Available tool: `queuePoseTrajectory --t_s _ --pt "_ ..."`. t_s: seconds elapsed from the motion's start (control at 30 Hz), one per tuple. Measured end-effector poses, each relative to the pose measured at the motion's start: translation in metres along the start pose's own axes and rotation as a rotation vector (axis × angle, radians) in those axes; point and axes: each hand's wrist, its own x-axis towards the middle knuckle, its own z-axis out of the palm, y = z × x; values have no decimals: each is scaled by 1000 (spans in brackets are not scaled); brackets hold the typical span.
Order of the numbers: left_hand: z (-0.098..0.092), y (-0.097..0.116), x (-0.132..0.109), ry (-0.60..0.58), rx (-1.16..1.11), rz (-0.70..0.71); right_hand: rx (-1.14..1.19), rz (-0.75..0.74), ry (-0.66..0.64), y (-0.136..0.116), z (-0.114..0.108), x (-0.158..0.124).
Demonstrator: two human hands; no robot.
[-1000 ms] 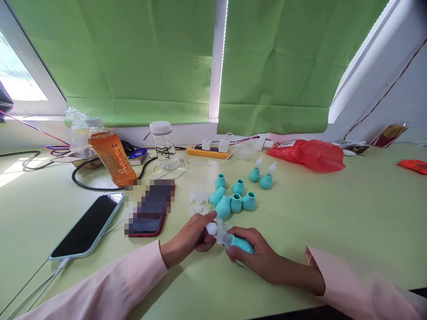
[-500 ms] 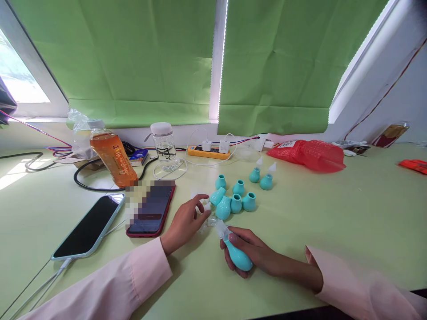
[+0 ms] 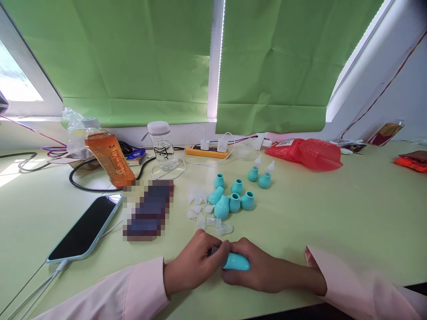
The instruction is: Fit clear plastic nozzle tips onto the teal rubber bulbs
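In my right hand (image 3: 258, 269) lies a glossy teal rubber squeeze bulb (image 3: 237, 262), its fingers wrapped round the body. My left hand (image 3: 198, 260) is closed at the bulb's neck end, thumb against the other hand. A sliver of the clear plastic nozzle (image 3: 214, 250) shows between its fingers; the rest is hidden. Just beyond the hands are clear plastic connectors (image 3: 224, 229) and several small white translucent tips (image 3: 196, 209). Several more teal bulbs (image 3: 222, 207) stand or lie behind them, and two bulbs with white tips (image 3: 264, 180) stand farther right.
To the left are a phone in a light blue case (image 3: 85, 229), a partly blurred dark phone (image 3: 151, 209) and a leaning orange drink bottle (image 3: 111, 160). Along the back stand a clear water bottle (image 3: 163, 149), an orange power strip (image 3: 207, 152) and a red plastic bag (image 3: 305, 153).
My left hand has left the small white tips and come back to the bulb, closing at its nozzle end. My right hand has turned the bulb and drawn it slightly nearer.
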Motion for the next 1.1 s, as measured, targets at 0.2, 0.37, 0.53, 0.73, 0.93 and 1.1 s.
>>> queuePoseTrajectory --t_s 0.2,0.37,0.53,0.73,0.93,1.1 --pt "4 -5 1 -165 -581 -240 -323 -191 -132 -8 -6 -6" --pt "6 -16 9 -137 -830 -369 -680 -462 -12 -6 -20 -8" --pt "5 -17 9 149 -13 -69 -494 -510 503 -5 -70 -2" --pt "7 -28 10 154 789 194 -561 -412 836 20 -124 14" --pt "4 -39 12 279 946 260 -656 -232 760 52 -133 31" --pt "3 -43 12 344 935 329 -553 -201 769 65 -133 38"
